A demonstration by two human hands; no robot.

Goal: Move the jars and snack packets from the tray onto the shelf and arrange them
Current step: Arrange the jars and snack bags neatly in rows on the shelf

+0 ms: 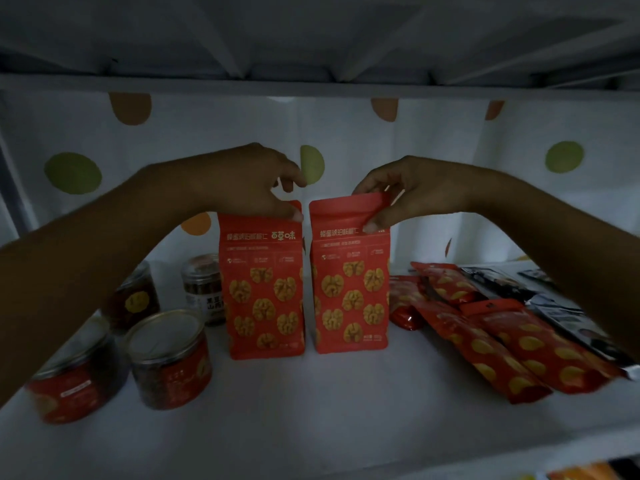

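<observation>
Two tall red walnut packets stand upright side by side on the white shelf (311, 410). My left hand (249, 181) pinches the top flap of the left packet (263, 292). My right hand (408, 192) pinches the top flap of the right packet (349, 292). To the left stand several round jars: a red-labelled jar (72, 379) at the front, a second jar (169, 362) beside it, a dark jar (133, 299) behind, and a tall white-labelled jar (204, 289) partly behind the left packet.
Flat red snack packets (502, 348) lie in an overlapping pile on the right, with black-and-white packets (554, 306) behind them under my right forearm. A dotted white curtain (450, 150) backs the shelf. The upper shelf board (311, 88) hangs close overhead. Colourful items (581, 472) show below the front edge.
</observation>
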